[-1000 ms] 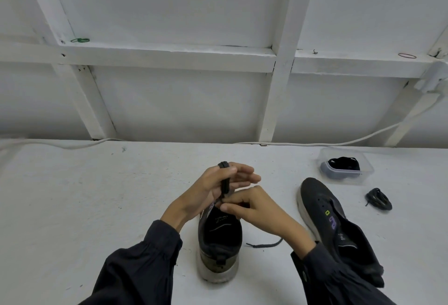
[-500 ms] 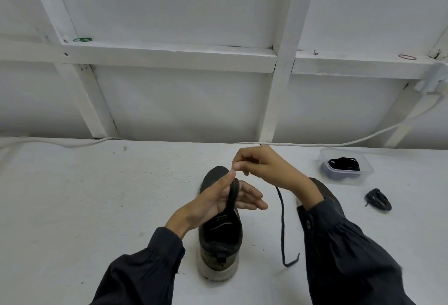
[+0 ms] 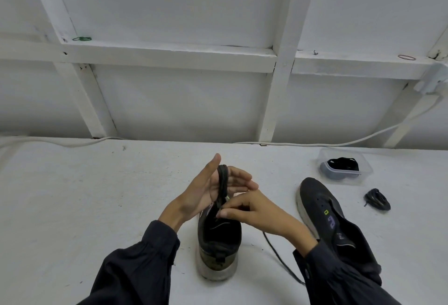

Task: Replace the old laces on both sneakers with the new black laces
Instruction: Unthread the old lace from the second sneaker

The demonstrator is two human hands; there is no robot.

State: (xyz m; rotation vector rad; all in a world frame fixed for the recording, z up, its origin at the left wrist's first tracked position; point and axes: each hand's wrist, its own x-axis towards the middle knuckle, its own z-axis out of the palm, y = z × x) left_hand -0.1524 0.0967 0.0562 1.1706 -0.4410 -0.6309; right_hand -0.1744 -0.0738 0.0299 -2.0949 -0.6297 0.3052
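Observation:
A black sneaker point(image 3: 218, 239) with a whitish sole stands on the white table point(image 3: 97, 207), heel toward me. My left hand point(image 3: 208, 188) is held over its front with fingers spread, and the raised tongue point(image 3: 223, 181) rests against the palm. My right hand point(image 3: 252, 210) pinches a black lace at the eyelets beside the tongue. The lace's loose end point(image 3: 278, 256) trails on the table right of the shoe. The second black sneaker point(image 3: 324, 212) lies to the right, partly under my right sleeve.
A clear plastic tub point(image 3: 345, 166) with a coiled black lace inside sits at the back right. Another bundled black lace point(image 3: 377, 200) lies loose near it. A white cable point(image 3: 315, 144) runs along the table's back edge below a white framed wall.
My right hand has come down from pulling the lace up and now pinches it at the eyelets. The lace's loose end has dropped onto the table. My left hand still props the tongue.

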